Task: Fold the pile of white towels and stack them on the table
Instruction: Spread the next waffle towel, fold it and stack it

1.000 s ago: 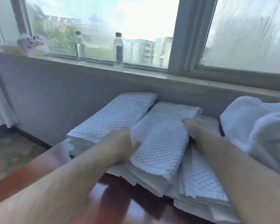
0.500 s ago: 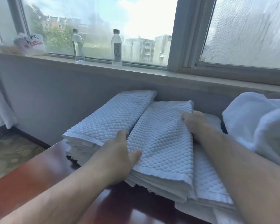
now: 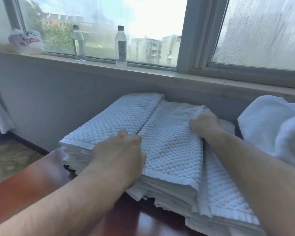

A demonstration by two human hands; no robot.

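Note:
A folded white waffle towel point(image 3: 170, 142) lies on top of a stack of folded towels point(image 3: 225, 193) on the dark wooden table point(image 3: 24, 188). My left hand point(image 3: 119, 154) grips its near left edge, fingers tucked into the gap beside a second folded stack point(image 3: 119, 118) on the left. My right hand point(image 3: 205, 124) grips the towel's far right edge with curled fingers. A pile of unfolded white towels point(image 3: 271, 126) is heaped at the right.
The table stands against a grey wall under a window sill point(image 3: 160, 74). Two clear bottles point(image 3: 79, 43) point(image 3: 121, 46) and a plastic bag point(image 3: 26, 41) sit on the sill. Patterned floor point(image 3: 7, 160) shows beyond the table's left edge.
Both hands have slid the top folded towel leftward and squared it, so it now lies flat against the left stack. My right hand moved further along its far edge.

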